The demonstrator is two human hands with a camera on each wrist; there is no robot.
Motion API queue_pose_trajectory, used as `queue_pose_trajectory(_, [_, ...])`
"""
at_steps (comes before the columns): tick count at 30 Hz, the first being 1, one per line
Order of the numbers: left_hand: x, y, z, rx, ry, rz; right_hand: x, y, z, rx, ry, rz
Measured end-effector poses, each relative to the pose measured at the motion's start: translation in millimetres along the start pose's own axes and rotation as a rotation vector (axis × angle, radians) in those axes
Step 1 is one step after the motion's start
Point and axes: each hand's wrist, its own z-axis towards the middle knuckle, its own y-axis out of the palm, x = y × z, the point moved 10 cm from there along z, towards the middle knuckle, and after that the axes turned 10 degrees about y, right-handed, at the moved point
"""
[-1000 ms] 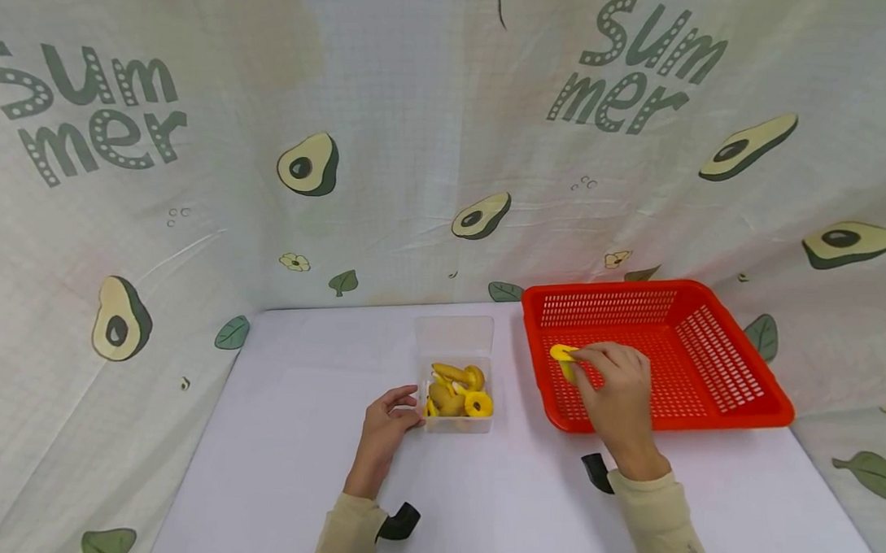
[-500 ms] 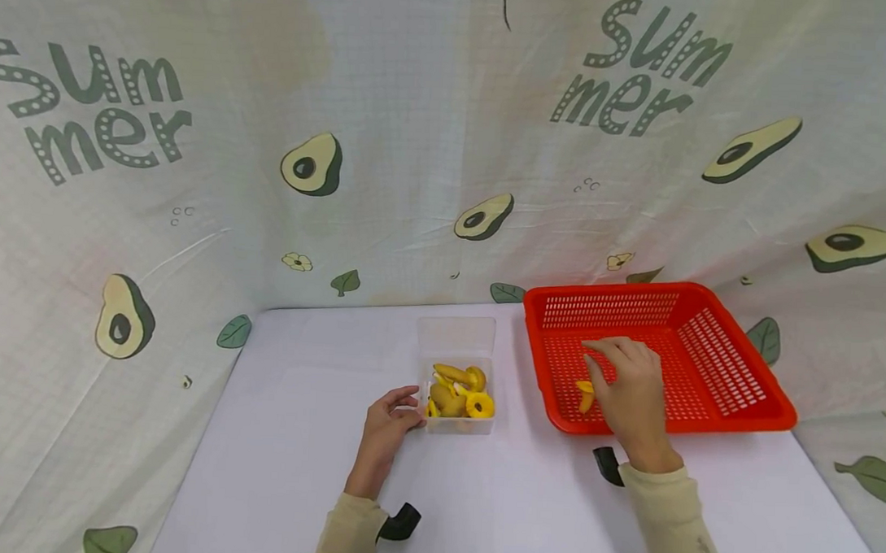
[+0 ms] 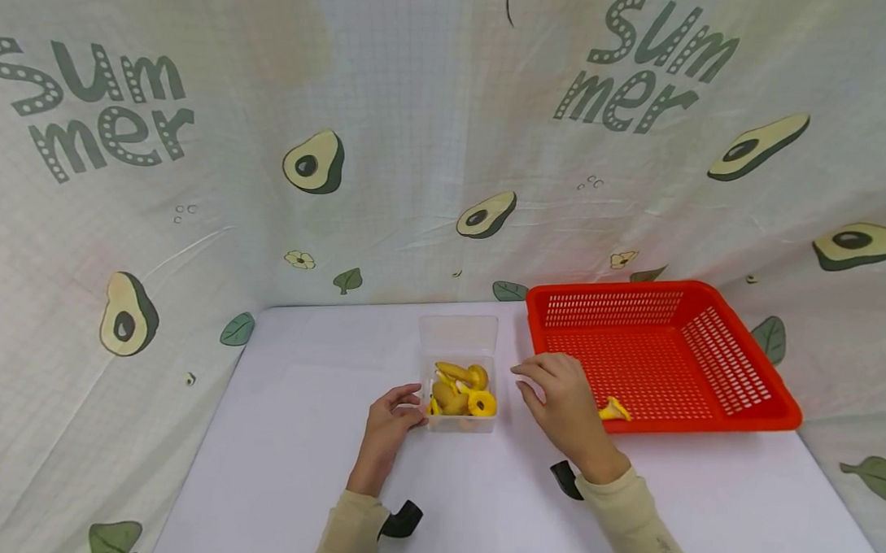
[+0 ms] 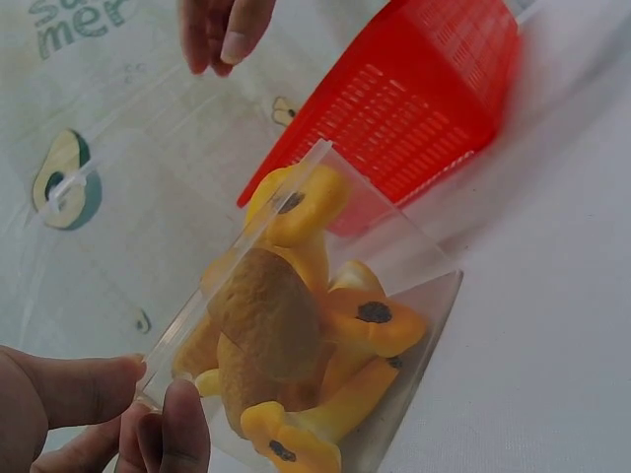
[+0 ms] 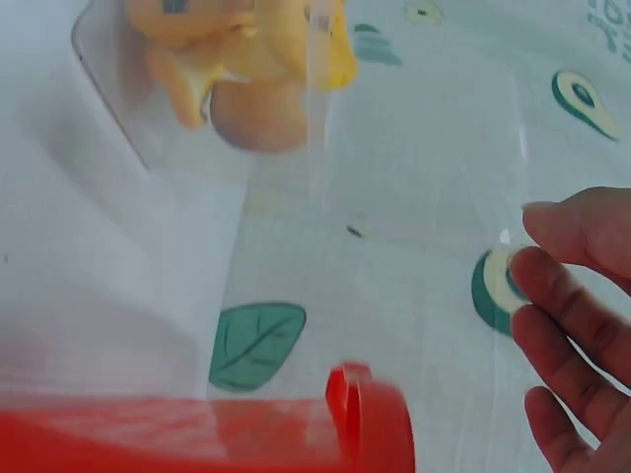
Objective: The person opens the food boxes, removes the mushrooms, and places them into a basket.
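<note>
A clear plastic box [image 3: 458, 424] with its lid [image 3: 459, 332] raised stands mid-table. Several yellow and brown toy mushrooms [image 3: 482, 404] lie in it, some with dark round spots visible in the left wrist view. My left hand [image 3: 390, 428] pinches the box's near left edge, thumb and fingertips [image 4: 187, 419] at the rim. My right hand [image 3: 562, 399] hovers between the box and the red basket [image 3: 764, 393], holding nothing, its fingers loosely bent and apart. One yellow trumpet-shaped toy mushroom [image 3: 614, 409] lies in the basket near its front wall, partly beside my right hand.
The red perforated basket fills the right side of the white table [image 3: 299, 402]. A printed cloth [image 3: 389, 144] with avocados hangs behind and beside the table. Black mounts [image 3: 403, 520] show at both wrists.
My right hand let go of the yellow toy mushroom inside the basket, then moved left over the basket's edge toward the box. My left hand stays at the box.
</note>
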Motion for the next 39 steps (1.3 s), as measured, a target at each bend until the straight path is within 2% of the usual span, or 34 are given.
queue_pose_trajectory(11, [0.9, 1.3, -0.7, 0.009, -0.01, 0.013, -25.7, 41.0, 0.0, -0.142, -0.068, -0.03])
queue_pose_trajectory(17, [1.9, 1.9, -0.6, 0.011, -0.002, 0.006, -28.1, 63.1, -0.3, -0.244, -0.043, -0.04])
queue_pose_trajectory(22, [2.1, 1.4, -1.8, 0.016, -0.003, 0.0, -26.6, 77.2, -0.2, -0.315, -0.021, -0.1])
queue_pose_trajectory(30, [1.4, 0.9, -1.0, 0.019, 0.004, -0.011, -22.3, 87.1, 0.3, -0.379, 0.022, -0.142])
queue_pose_trajectory(39, [0.6, 0.4, -1.2, 0.026, 0.01, -0.005, -19.8, 87.1, 1.6, -0.364, 0.042, -0.099])
